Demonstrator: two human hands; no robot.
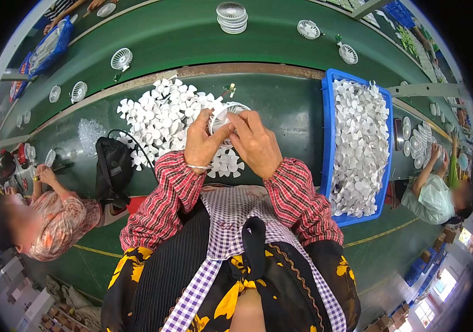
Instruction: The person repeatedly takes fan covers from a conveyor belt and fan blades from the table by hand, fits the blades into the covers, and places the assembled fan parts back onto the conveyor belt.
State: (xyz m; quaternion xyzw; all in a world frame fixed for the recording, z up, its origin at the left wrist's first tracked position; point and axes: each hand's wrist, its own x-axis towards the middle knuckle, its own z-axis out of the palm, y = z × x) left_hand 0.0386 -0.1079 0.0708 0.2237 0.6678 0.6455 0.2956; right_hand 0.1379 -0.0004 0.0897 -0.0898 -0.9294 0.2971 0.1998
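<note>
In front of my chest both hands meet at a round white fan housing (239, 107) with a slatted grille. My left hand (200, 143) is closed around its left side. My right hand (259, 145) is closed too, its thumb and fingers pinching at a white fan blade (221, 117) in the housing's opening; the fingers partly hide the contact. A small green circuit board (229, 89) sticks out beyond the housing. Left of and beneath my hands spreads a loose pile of white fan blades (159, 113).
A blue crate (329, 127) full of white blades stands at right. A black bag (113, 169) and clear plastic pieces (90, 135) lie left. Beyond the bench edge, a green conveyor belt (175, 41) carries fan housings, some stacked (231, 17). People sit at left and right.
</note>
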